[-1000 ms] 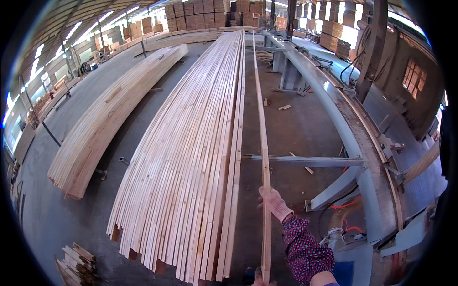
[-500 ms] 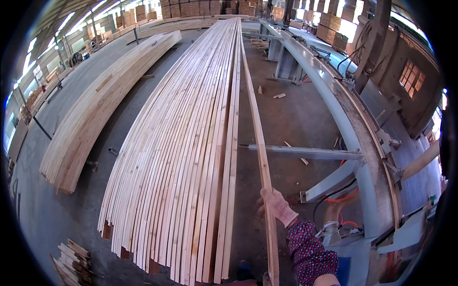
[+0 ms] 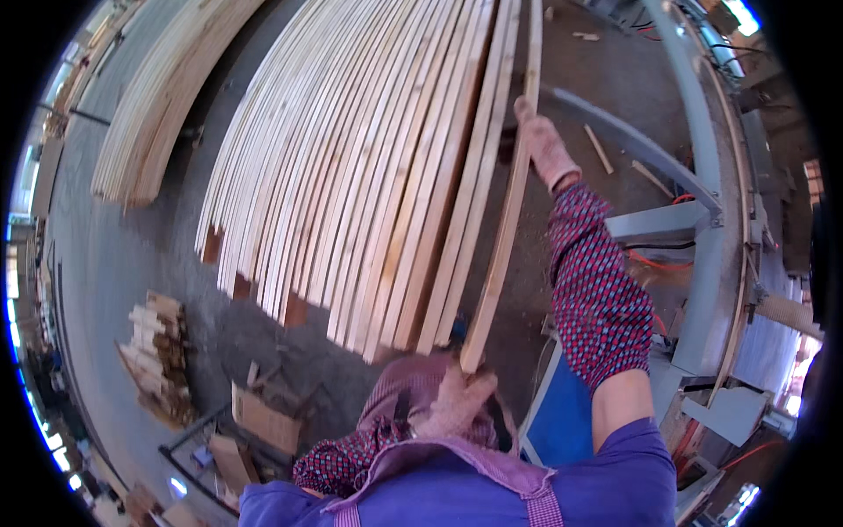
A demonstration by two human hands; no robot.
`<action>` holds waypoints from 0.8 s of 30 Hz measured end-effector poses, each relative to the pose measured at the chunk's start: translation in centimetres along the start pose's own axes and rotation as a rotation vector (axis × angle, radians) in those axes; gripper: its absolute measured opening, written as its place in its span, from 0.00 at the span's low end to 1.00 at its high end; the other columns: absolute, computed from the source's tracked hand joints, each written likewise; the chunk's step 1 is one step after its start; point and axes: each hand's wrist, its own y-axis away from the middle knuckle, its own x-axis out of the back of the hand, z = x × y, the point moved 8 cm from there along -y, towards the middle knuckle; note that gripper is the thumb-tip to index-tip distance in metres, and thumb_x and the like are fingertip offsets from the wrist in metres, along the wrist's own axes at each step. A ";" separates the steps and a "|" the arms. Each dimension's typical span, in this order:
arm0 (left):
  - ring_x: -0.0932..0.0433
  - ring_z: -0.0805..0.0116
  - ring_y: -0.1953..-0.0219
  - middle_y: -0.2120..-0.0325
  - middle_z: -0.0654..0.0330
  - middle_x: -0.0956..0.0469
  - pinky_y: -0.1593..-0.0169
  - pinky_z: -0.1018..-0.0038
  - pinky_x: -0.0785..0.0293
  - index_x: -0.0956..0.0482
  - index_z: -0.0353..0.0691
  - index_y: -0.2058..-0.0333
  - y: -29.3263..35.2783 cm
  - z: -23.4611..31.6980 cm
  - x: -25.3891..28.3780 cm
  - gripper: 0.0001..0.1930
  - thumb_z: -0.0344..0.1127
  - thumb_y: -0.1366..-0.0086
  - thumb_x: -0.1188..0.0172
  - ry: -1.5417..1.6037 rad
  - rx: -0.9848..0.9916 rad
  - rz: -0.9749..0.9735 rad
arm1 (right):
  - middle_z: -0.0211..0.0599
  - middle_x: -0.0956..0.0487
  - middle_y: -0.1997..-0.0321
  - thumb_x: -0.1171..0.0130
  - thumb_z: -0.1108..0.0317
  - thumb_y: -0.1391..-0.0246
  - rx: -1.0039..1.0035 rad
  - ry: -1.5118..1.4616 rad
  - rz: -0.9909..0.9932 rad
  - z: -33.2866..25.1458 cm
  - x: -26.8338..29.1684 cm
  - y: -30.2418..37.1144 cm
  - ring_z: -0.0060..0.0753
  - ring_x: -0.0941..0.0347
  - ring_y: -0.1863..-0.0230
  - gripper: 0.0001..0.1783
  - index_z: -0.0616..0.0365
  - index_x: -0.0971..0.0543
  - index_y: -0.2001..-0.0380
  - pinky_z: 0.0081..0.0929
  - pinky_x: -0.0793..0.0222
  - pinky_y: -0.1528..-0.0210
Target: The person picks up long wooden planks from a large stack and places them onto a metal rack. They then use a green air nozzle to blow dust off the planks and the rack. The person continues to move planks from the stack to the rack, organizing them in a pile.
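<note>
A long, thin wooden strip runs alongside the right edge of a wide stack of similar strips. My right hand, in a pale pinkish work glove, is closed around it partway up its length, arm stretched forward. Close to my body, my gloved left hand grips the strip's near end from below; its fingers are partly hidden. A narrow gap separates the strip from the stack at the near end. The near ends of the stacked strips form an uneven, stepped line.
A second bundle of strips lies at the far left. Short wood offcuts are piled at the lower left, near a cardboard piece. A grey metal machine frame stands along the right, with a cross-beam reaching toward the strips.
The view has tilted down toward my body. My left hand now shows at the strip's near end. My right hand still grips the strip, whose near end now sits closer to the stack.
</note>
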 end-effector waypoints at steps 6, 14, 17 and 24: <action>0.28 0.61 0.57 0.60 0.57 0.28 0.50 0.69 0.31 0.37 0.34 0.48 -0.1 3.1 1.3 0.28 0.36 0.45 0.37 0.307 0.002 0.065 | 0.63 0.27 0.48 0.66 0.32 0.41 -0.081 -0.042 0.026 -3.0 -2.7 0.2 0.52 0.37 0.38 0.46 0.71 0.29 0.49 0.35 0.41 0.41; 0.27 0.67 0.54 0.60 0.56 0.28 0.49 0.73 0.30 0.31 0.33 0.52 -2.2 4.1 1.3 0.22 0.28 0.46 0.38 -0.097 -0.042 0.017 | 0.54 0.36 0.37 0.60 0.31 0.44 -0.089 -0.126 0.023 -1.1 -2.2 -3.4 0.41 0.43 0.34 0.48 0.69 0.37 0.41 0.29 0.49 0.35; 0.27 0.57 0.50 0.55 0.48 0.24 0.45 0.69 0.35 0.26 0.33 0.51 -2.4 4.0 1.4 0.27 0.47 0.45 0.38 0.009 -0.032 0.075 | 0.54 0.34 0.38 0.59 0.31 0.44 -0.094 -0.136 0.024 -1.0 -2.1 -3.3 0.41 0.41 0.35 0.48 0.69 0.36 0.41 0.28 0.48 0.36; 0.27 0.54 0.50 0.55 0.46 0.24 0.46 0.66 0.35 0.26 0.30 0.52 -3.5 1.2 2.1 0.35 0.56 0.49 0.38 -0.006 0.095 0.072 | 0.54 0.25 0.50 0.43 0.34 0.51 -0.215 -0.308 0.073 -3.4 -4.1 4.1 0.40 0.30 0.48 0.47 0.76 0.28 0.51 0.32 0.37 0.45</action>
